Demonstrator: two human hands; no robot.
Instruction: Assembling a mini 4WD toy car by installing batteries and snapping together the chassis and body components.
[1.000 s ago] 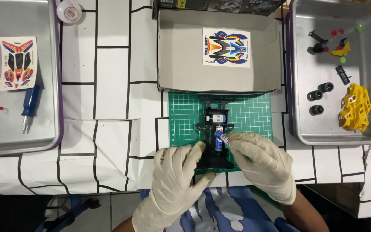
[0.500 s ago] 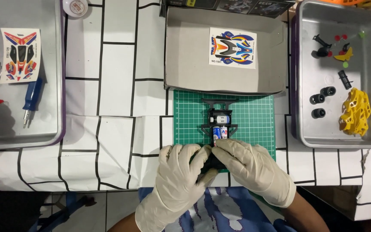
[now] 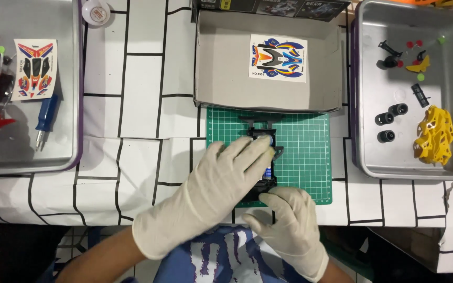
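In the grey box point(image 3: 211, 63) behind the green mat point(image 3: 305, 157), a blue-and-orange sticker sheet point(image 3: 278, 57) is laid flat; a red-and-blue sheet point(image 3: 35, 69) is seen in the left tray point(image 3: 74, 105) beside a blue screwdriver point(image 3: 44, 118). In the right metal tray point(image 3: 363, 105), black wheels point(image 3: 391, 112) and a yellow lattice part point(image 3: 435, 133) are kept. On the mat, the black chassis point(image 3: 266, 157) is covered by the gloved left hand point(image 3: 218, 191), fingers spread flat on it, and is touched at its near end by the gloved right hand point(image 3: 289, 225).
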